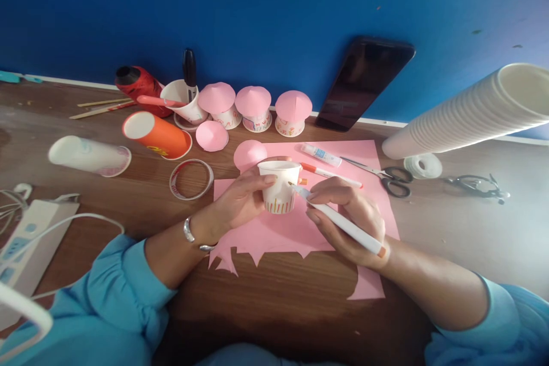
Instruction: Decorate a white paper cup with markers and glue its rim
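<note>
Blue wall (257, 17) backs a brown counter (266, 311). Over pink paper (274, 237), the left hand (244, 199) is closed round the left side of a white paper cup (278, 187), mouth up, thumb in front. The right hand (354, 214) pinches a white marker (343, 226), its long axis slanting from the right wrist up-left to the cup. Its tip meets or nearly meets the cup's wall, above short coloured strokes (278, 206) near the base; contact is unclear.
</note>
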Demonstrator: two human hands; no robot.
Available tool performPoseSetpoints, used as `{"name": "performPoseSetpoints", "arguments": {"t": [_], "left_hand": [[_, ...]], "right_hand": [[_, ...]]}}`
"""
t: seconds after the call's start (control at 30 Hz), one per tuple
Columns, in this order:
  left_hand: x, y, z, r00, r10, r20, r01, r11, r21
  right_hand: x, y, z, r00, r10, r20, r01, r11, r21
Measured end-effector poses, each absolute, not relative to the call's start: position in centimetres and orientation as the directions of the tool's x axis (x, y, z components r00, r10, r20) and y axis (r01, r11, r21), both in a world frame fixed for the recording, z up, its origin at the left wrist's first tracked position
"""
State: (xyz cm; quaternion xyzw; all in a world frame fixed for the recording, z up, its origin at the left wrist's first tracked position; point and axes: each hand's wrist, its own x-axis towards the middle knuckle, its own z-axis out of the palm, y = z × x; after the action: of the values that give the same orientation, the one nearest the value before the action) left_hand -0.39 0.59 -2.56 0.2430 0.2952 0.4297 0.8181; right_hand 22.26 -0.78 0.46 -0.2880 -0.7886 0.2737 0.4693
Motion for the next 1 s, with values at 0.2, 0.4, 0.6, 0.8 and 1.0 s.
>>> {"name": "performPoseSetpoints", "arguments": {"t": [0.2, 0.4, 0.6, 0.8, 1.0], "left_hand": [[-0.69, 0.78, -2.65, 0.507, 0.825, -0.251, -0.579, 0.541, 0.61], [-0.8, 0.74, -2.76, 0.465, 0.835, -0.293, -0.567, 0.535, 0.626], [-0.6, 0.81, -2.65, 0.48, 0.837, -0.263, -0.58, 0.528, 0.621], [-0.62, 0.75, -2.83, 0.479, 0.836, -0.266, -0.578, 0.529, 0.622], [-0.44, 0.68, -2.82, 0.483, 0.835, -0.266, -0.568, 0.529, 0.63]], "right_hand": [[22.47, -0.75, 0.53, -0.4, 0.72, 0.568, 0.196, 0.672, -0.714], [22.59, -0.64, 0.5, -0.404, 0.713, 0.573, 0.195, 0.679, -0.707], [22.45, -0.51, 0.53, -0.404, 0.702, 0.587, 0.215, 0.696, -0.685], [22.57, -0.59, 0.53, -0.398, 0.721, 0.568, 0.252, 0.681, -0.687], [22.4, -0.6, 0.49, -0.42, 0.693, 0.585, 0.24, 0.707, -0.665]]}}
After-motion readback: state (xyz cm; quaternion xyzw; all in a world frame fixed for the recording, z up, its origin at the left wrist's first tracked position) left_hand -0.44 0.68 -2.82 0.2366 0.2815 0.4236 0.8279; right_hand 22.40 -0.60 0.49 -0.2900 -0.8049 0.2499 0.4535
